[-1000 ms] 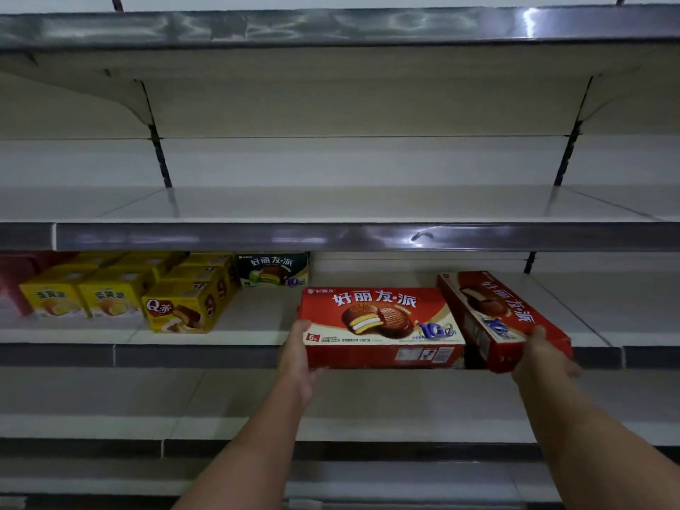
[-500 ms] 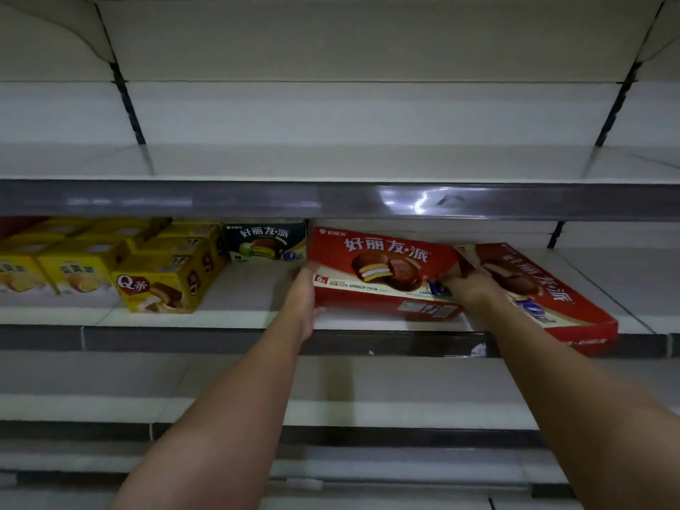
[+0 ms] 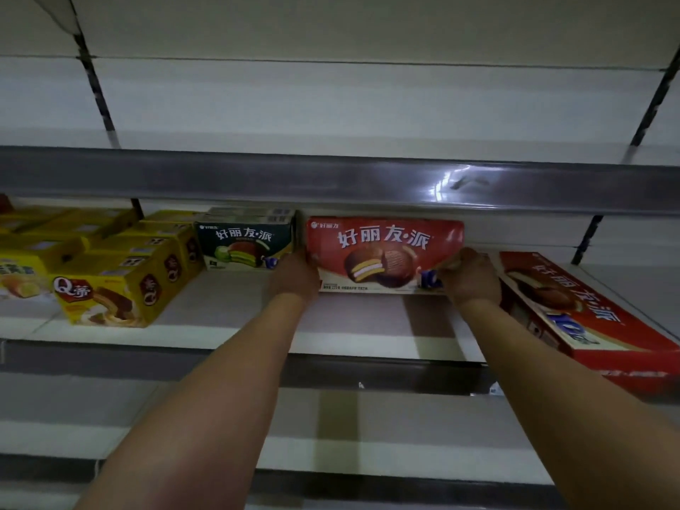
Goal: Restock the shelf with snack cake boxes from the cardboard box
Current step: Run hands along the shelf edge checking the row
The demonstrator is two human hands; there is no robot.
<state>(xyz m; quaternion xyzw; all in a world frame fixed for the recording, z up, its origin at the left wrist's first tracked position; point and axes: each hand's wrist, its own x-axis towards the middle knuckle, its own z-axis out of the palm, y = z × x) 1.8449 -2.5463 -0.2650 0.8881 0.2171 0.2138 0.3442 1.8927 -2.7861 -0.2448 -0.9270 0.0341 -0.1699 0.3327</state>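
A red snack cake box [image 3: 382, 252] stands upright at the back of the middle shelf [image 3: 228, 333], its front facing me. My left hand [image 3: 294, 277] grips its left end and my right hand [image 3: 469, 276] grips its right end. A second red snack cake box [image 3: 585, 318] lies flat on the shelf to the right, angled, with its near end sticking out over the shelf edge. No hand touches it. The cardboard box is out of view.
A green snack cake box [image 3: 246, 244] stands just left of the held box. Several yellow boxes [image 3: 110, 285] fill the shelf's left part. The upper shelf's grey rail [image 3: 331, 178] hangs low over the boxes. Bare lower shelves run below my arms.
The first red box went from the shelf's front edge to the back and now stands upright. My right hand let go of the second box, which lies flat, and took the first box's right end.
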